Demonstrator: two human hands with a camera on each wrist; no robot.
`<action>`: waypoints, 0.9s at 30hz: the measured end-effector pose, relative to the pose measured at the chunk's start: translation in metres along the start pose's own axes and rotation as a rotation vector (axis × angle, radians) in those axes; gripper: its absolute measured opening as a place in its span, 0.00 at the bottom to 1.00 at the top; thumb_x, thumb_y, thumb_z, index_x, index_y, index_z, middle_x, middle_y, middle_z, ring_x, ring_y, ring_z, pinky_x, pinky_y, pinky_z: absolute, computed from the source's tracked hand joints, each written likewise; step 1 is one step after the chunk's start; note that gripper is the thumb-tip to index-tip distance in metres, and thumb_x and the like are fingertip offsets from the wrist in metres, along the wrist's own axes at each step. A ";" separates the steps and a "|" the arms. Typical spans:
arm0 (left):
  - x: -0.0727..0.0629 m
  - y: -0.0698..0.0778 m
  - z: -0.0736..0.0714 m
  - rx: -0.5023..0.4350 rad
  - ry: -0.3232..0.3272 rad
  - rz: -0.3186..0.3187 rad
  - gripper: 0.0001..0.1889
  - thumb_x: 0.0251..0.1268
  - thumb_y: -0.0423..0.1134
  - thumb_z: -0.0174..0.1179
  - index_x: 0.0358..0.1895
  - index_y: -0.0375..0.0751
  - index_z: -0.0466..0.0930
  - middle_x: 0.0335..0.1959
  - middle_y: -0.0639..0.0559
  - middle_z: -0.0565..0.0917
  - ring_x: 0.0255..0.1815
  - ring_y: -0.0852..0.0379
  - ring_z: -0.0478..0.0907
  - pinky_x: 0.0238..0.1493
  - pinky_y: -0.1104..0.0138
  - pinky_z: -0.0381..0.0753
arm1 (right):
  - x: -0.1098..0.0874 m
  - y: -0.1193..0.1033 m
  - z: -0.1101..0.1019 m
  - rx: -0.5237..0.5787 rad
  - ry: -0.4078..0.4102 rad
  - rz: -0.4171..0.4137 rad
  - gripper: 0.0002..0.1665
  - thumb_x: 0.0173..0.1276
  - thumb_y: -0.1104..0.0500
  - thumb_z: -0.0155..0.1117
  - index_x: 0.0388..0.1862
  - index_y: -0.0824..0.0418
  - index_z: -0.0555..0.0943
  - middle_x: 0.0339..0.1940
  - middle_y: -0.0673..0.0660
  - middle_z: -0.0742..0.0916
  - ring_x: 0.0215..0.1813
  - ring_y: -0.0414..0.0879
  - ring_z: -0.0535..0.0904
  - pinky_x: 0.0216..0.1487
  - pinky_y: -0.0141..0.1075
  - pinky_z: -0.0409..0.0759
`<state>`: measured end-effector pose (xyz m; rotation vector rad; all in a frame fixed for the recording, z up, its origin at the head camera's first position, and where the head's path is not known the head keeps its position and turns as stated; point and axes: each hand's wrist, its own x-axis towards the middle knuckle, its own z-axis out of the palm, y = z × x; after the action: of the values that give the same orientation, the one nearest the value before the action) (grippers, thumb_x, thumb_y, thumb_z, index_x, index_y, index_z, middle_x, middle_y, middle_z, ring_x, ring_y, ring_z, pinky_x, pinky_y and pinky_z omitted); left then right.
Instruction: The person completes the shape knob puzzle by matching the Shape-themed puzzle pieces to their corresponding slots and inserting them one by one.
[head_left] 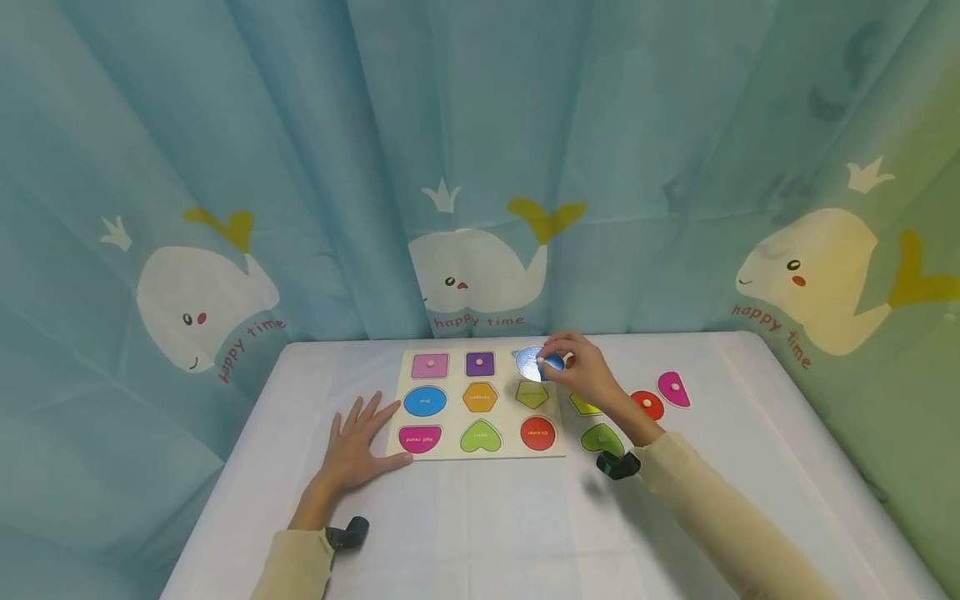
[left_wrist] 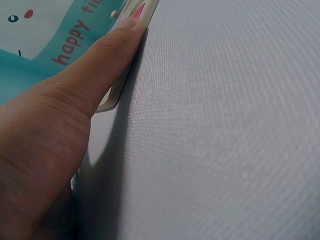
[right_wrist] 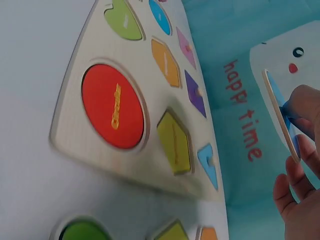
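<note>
My right hand (head_left: 587, 368) pinches the knob of a blue oval puzzle piece (head_left: 529, 365), raised over the far right corner of the shape board (head_left: 450, 448). In the right wrist view the oval (right_wrist: 275, 105) is tilted on its edge, partly behind the fingers. A blue triangle piece (right_wrist: 208, 164) sits in the board's corner below. My left hand (head_left: 354, 450) lies with fingers spread at the board's left side, its thumb (left_wrist: 112, 45) on the near left corner. Knobbed pink (head_left: 430, 365) and purple (head_left: 480, 364) squares sit in the far row.
Right of the board lie loose pieces: a green heart (head_left: 602, 439), a yellow pentagon (head_left: 584, 404), a red circle (head_left: 647, 405), a magenta half round (head_left: 673, 389) and part of an orange piece (right_wrist: 207, 233). A whale-print curtain (head_left: 360, 208) hangs behind the white table (head_left: 480, 533).
</note>
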<state>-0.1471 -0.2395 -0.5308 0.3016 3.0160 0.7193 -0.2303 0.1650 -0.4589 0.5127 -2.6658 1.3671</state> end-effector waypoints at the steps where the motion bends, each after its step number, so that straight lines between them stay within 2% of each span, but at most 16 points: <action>1: 0.000 0.000 0.000 -0.002 -0.001 -0.001 0.52 0.48 0.63 0.74 0.79 0.48 0.65 0.82 0.36 0.56 0.82 0.29 0.43 0.74 0.28 0.34 | 0.002 -0.002 0.003 0.002 -0.004 -0.001 0.07 0.64 0.64 0.74 0.41 0.60 0.89 0.58 0.60 0.82 0.54 0.55 0.77 0.50 0.43 0.83; 4: 0.000 0.000 0.000 -0.008 -0.004 -0.006 0.52 0.49 0.63 0.74 0.79 0.48 0.65 0.82 0.37 0.56 0.82 0.30 0.42 0.74 0.28 0.33 | 0.008 -0.007 0.013 0.002 -0.016 0.001 0.06 0.65 0.63 0.74 0.41 0.60 0.89 0.57 0.59 0.82 0.54 0.54 0.77 0.48 0.40 0.81; 9: 0.001 0.000 0.000 -0.006 -0.006 -0.010 0.52 0.49 0.63 0.73 0.79 0.49 0.64 0.82 0.37 0.55 0.82 0.30 0.42 0.74 0.29 0.33 | 0.020 -0.016 0.036 0.018 -0.044 0.011 0.06 0.66 0.60 0.73 0.41 0.59 0.90 0.57 0.58 0.82 0.53 0.54 0.77 0.50 0.40 0.83; 15: -0.001 0.000 -0.001 -0.009 -0.019 -0.025 0.52 0.49 0.63 0.74 0.79 0.48 0.64 0.83 0.37 0.55 0.82 0.30 0.41 0.74 0.29 0.32 | 0.031 -0.027 0.072 0.036 -0.081 -0.031 0.06 0.67 0.60 0.73 0.41 0.60 0.90 0.55 0.58 0.83 0.52 0.53 0.78 0.49 0.40 0.85; 22: -0.001 -0.001 -0.001 0.005 -0.028 -0.027 0.53 0.50 0.66 0.72 0.79 0.49 0.64 0.83 0.39 0.54 0.83 0.30 0.41 0.75 0.29 0.33 | 0.039 -0.040 0.113 0.091 -0.133 0.010 0.04 0.68 0.60 0.72 0.40 0.58 0.90 0.54 0.55 0.82 0.58 0.51 0.78 0.62 0.43 0.82; 27: -0.001 0.000 -0.002 0.001 -0.029 -0.031 0.53 0.49 0.67 0.71 0.79 0.50 0.64 0.83 0.40 0.54 0.83 0.31 0.40 0.75 0.30 0.31 | 0.043 -0.044 0.135 0.087 -0.157 0.012 0.04 0.68 0.60 0.71 0.39 0.59 0.89 0.53 0.56 0.81 0.58 0.52 0.77 0.65 0.44 0.80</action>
<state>-0.1463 -0.2404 -0.5290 0.2622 2.9870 0.7048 -0.2474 0.0218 -0.4946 0.6405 -2.7436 1.5118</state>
